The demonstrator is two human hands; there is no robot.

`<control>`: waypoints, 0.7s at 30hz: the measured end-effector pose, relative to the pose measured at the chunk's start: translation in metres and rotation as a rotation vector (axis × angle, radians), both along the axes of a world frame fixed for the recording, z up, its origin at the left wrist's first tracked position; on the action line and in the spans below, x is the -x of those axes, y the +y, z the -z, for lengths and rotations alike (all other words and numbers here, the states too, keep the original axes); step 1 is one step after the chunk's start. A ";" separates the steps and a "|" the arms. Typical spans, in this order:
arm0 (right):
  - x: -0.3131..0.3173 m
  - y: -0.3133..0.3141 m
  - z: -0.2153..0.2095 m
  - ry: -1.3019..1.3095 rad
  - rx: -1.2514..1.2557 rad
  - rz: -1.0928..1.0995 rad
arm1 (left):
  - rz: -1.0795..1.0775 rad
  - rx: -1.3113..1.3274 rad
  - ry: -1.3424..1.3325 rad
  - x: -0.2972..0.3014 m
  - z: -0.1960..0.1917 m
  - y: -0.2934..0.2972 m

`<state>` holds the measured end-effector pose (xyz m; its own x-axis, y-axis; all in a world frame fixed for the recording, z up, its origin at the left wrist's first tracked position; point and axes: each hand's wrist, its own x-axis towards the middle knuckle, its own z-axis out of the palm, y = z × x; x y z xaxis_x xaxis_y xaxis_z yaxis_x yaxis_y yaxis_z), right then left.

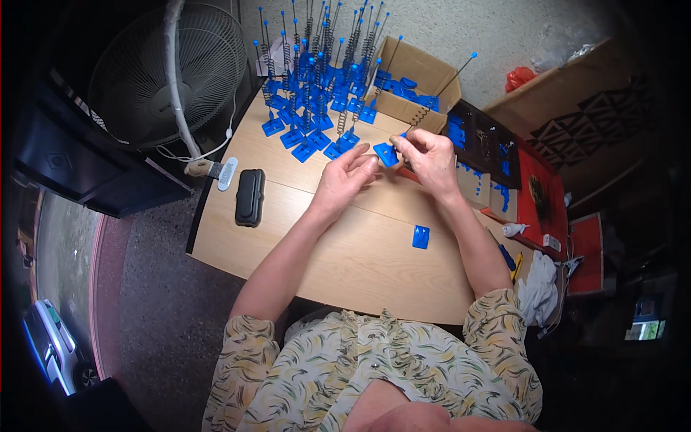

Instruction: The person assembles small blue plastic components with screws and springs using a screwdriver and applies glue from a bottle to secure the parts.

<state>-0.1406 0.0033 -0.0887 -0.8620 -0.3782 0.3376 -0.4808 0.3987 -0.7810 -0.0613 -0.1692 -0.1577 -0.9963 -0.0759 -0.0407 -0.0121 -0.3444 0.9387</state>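
Over the middle of the table, my right hand (432, 164) pinches a blue square base (386, 154) between thumb and fingers. A black coiled spring wire (425, 110) rises from that hand, tilted to the right, and ends in a small blue ball (474, 55). Just left of the base is my left hand (344, 180), fingers slightly curled and apart, with nothing visible in it; whether a fingertip touches the base is unclear. Between my forearms a single blue plate (421, 237) lies on the table. Beyond my hands stand several finished-looking spring pieces (304, 150) with blue bases and ball tips.
A cardboard box (410, 115) holds blue bases at the back. Dark trays (497, 144) with small blue parts line the right side. A black case (250, 198) lies at the left, near a fan (169, 75). White cloth (540, 288) hangs at the right edge.
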 end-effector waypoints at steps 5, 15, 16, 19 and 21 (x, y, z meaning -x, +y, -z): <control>-0.043 0.006 0.003 0.117 0.038 0.040 | 0.223 -0.257 -0.068 -0.012 -0.012 0.008; -0.061 0.034 -0.014 0.037 -0.006 -0.120 | 0.419 -0.196 -0.151 -0.017 -0.010 0.009; -0.061 0.036 -0.015 0.009 -0.016 -0.151 | 0.439 -0.205 -0.131 -0.017 -0.011 0.009; -0.065 0.040 -0.013 -0.041 -0.036 -0.135 | 0.461 -0.170 -0.136 -0.020 -0.011 0.013; -0.067 0.042 -0.010 -0.063 -0.045 -0.088 | 0.430 -0.046 0.047 -0.023 -0.010 0.017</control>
<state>-0.0741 0.0448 -0.0789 -0.8436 -0.4668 0.2653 -0.4663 0.3921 -0.7930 -0.0386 -0.1526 -0.1475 -0.9377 0.3473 0.0123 -0.1209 -0.3593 0.9253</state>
